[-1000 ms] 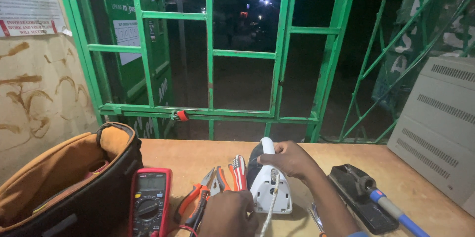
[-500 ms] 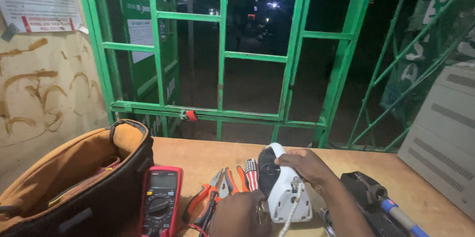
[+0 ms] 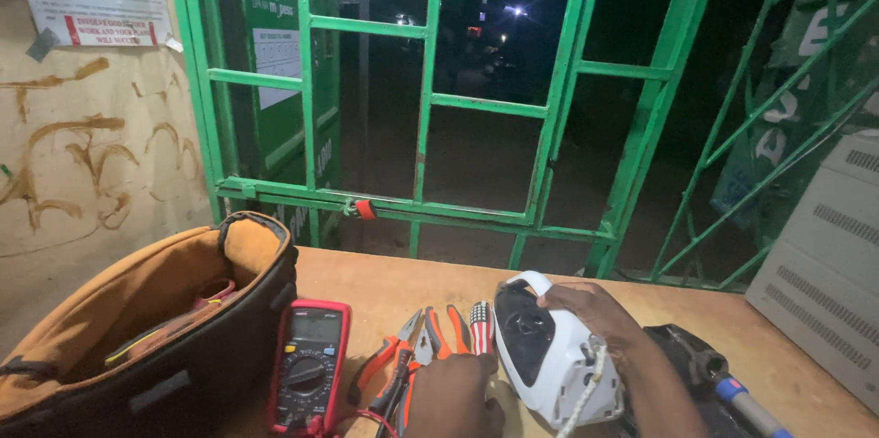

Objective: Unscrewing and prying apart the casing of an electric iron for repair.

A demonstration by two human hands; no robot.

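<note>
You have one view only, from the camera on your head, so no second view shares any of the scene. It looks forward and slightly down across the table [image 3: 403,287] from your seat side, facing the green gate [image 3: 430,99] and the dark street beyond it. The gate fills the upper two thirds; the table takes only the bottom third. Your left hand [image 3: 453,397] and right hand [image 3: 600,314] sit close under the lens at the bottom edge, partly cut off. The bag [image 3: 156,328] lies near on the left, the wall [image 3: 82,154] behind it.
</note>
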